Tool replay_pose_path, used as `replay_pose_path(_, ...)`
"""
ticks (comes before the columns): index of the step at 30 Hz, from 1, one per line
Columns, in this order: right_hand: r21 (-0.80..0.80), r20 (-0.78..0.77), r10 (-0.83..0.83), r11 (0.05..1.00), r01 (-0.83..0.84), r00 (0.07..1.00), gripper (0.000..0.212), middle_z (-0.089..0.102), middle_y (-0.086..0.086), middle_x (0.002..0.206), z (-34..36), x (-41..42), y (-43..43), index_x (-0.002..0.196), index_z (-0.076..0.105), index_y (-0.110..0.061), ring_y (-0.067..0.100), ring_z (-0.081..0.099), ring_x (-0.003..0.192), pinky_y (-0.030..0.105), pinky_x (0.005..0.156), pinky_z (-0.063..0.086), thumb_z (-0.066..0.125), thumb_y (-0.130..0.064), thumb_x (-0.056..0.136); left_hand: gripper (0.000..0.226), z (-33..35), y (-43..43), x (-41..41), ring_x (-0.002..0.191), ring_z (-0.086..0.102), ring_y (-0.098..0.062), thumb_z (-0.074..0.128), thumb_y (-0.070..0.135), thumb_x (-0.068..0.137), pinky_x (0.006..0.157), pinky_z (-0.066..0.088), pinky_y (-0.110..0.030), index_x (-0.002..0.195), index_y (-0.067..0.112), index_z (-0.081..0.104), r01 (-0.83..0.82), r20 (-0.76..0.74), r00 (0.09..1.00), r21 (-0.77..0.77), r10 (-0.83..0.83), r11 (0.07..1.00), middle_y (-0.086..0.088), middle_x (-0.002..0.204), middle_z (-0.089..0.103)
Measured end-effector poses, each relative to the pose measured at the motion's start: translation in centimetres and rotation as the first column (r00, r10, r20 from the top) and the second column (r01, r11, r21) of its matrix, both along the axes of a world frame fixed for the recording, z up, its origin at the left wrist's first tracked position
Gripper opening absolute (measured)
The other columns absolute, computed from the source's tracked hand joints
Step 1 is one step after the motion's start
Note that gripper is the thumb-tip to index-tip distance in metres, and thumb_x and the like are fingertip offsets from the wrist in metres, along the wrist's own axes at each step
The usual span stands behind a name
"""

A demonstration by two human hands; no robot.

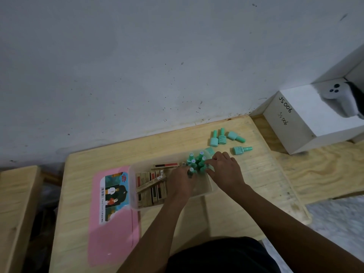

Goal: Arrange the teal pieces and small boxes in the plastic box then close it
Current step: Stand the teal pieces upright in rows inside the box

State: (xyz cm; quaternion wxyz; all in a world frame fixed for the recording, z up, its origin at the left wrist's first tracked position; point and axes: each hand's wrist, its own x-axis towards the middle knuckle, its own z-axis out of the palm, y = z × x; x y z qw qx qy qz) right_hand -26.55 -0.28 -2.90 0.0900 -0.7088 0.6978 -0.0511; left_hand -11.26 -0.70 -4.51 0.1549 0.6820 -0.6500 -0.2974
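Note:
A clear plastic box (pixel 209 189) sits on the wooden table. Its left half holds several small brown boxes (pixel 150 186), one lying slantwise on top. Several teal bottles (pixel 197 161) stand upright in its far right corner. My left hand (pixel 182 181) reaches into the box and touches a teal bottle at the front of that group; the grip is partly hidden. My right hand (pixel 223 167) is at the group's right side, fingers curled around a teal bottle. More teal bottles (pixel 221 137) stand and lie on the table beyond the box. The pink lid (pixel 113 213) lies flat to the left.
A white cardboard box (pixel 307 123) marked "JS 006" stands at the far right with a white controller (pixel 338 97) on it. The wall runs along the table's far edge. Another wooden surface (pixel 15 213) lies at the left, across a gap.

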Motion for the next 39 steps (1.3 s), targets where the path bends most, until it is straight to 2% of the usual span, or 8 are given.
replay_pose_path(10, 0.011, 0.079, -0.062, 0.998, 0.061, 0.995, 0.032, 0.060, 0.003, 0.110, -0.3, 0.1, 0.3, 0.119, 0.066, -0.024, 0.022, 0.053, 0.102, 0.037, 0.081, 0.043, 0.062, -0.035, 0.089, 0.027, -1.0, -0.6, -0.7, 0.082, 0.068, -0.019, 0.066, 0.032, 0.073, 0.070, 0.056, -0.033, 0.098, 0.025, 0.072, -0.016, 0.019, 1.000, -0.077, 0.017, 0.997, 0.000, 0.090, 0.075)
replay_pose_path(19, -0.021, 0.091, -0.067, 0.997, 0.069, 0.994, 0.028, 0.061, 0.003, 0.108, -0.4, 0.0, 0.5, 0.114, 0.067, -0.024, 0.023, 0.054, 0.100, 0.038, 0.078, 0.044, 0.062, -0.035, 0.089, 0.026, -1.2, -0.4, -0.9, 0.086, 0.067, -0.019, 0.067, 0.029, 0.075, 0.070, 0.055, -0.033, 0.101, 0.026, 0.069, -0.028, 0.002, 1.000, -0.110, 0.028, 0.994, 0.002, 0.094, 0.074)
replay_pose_path(23, -0.069, 0.123, -0.071, 0.994, 0.080, 0.990, 0.025, 0.064, 0.002, 0.102, -0.4, -0.8, 1.2, 0.110, 0.069, -0.024, 0.023, 0.058, 0.094, 0.036, 0.073, 0.046, 0.066, -0.034, 0.087, 0.029, -1.4, -0.2, -0.8, 0.091, 0.065, -0.018, 0.068, 0.030, 0.076, 0.075, 0.056, -0.038, 0.105, 0.028, 0.067, -0.028, -0.013, 1.000, -0.092, 0.026, 0.995, 0.003, 0.099, 0.072)
replay_pose_path(28, -0.112, 0.222, -0.174, 0.973, 0.203, 0.959, 0.022, 0.063, -0.008, 0.098, 0.4, -3.6, 2.9, 0.109, 0.068, -0.031, 0.011, 0.057, 0.089, 0.027, 0.067, 0.048, 0.064, -0.039, 0.089, 0.036, -1.1, -0.2, -0.3, 0.094, 0.059, -0.017, 0.067, 0.042, 0.077, 0.080, 0.052, -0.037, 0.107, 0.023, 0.063, 0.024, -0.006, 1.000, -0.126, -0.025, 0.992, 0.003, 0.102, 0.064)
replay_pose_path(32, 0.047, 0.312, -0.458, 0.883, 0.468, 0.833, 0.021, 0.059, -0.011, 0.096, 0.2, -7.6, 3.7, 0.110, 0.067, -0.033, 0.005, 0.054, 0.080, 0.023, 0.060, 0.041, 0.058, -0.040, 0.093, 0.033, 1.0, -0.5, -0.7, 0.089, 0.055, -0.011, 0.061, 0.047, 0.083, 0.073, 0.049, -0.029, 0.104, 0.021, 0.062, 0.102, -0.017, 0.994, -0.289, -0.111, 0.952, 0.006, 0.098, 0.060)
replay_pose_path(35, 0.288, 0.360, -0.613, 0.790, 0.541, 0.703, 0.025, 0.067, -0.001, 0.110, -0.9, -10.9, 3.2, 0.113, 0.068, -0.026, 0.013, 0.060, 0.091, 0.030, 0.074, 0.048, 0.057, -0.038, 0.094, 0.025, 2.6, -1.9, -2.1, 0.089, 0.053, -0.011, 0.059, 0.042, 0.086, 0.072, 0.046, -0.027, 0.100, 0.021, 0.063, 0.157, -0.005, 0.985, -0.362, -0.171, 0.919, 0.007, 0.097, 0.059)
replay_pose_path(37, 0.383, 0.375, -0.663, 0.747, 0.543, 0.648, 0.028, 0.067, 0.002, 0.117, -1.5, -12.6, 2.5, 0.116, 0.068, -0.021, 0.017, 0.061, 0.101, 0.035, 0.087, 0.049, 0.056, -0.036, 0.095, 0.026, 3.2, -3.7, -3.4, 0.093, 0.053, -0.015, 0.058, 0.041, 0.087, 0.076, 0.044, -0.030, 0.102, 0.020, 0.065, 0.222, 0.044, 0.974, -0.340, -0.220, 0.914, 0.004, 0.099, 0.061)
replay_pose_path(39, 0.436, 0.369, -0.685, 0.724, 0.535, 0.628, 0.032, 0.067, 0.003, 0.120, -1.8, -13.5, 1.6, 0.118, 0.067, -0.018, 0.019, 0.059, 0.106, 0.036, 0.093, 0.046, 0.055, -0.036, 0.095, 0.032, 3.3, -5.7, -4.9, 0.101, 0.053, -0.020, 0.055, 0.045, 0.087, 0.082, 0.043, -0.034, 0.108, 0.021, 0.065, 0.280, 0.142, 0.956, -0.201, -0.255, 0.939, 0.001, 0.106, 0.062)
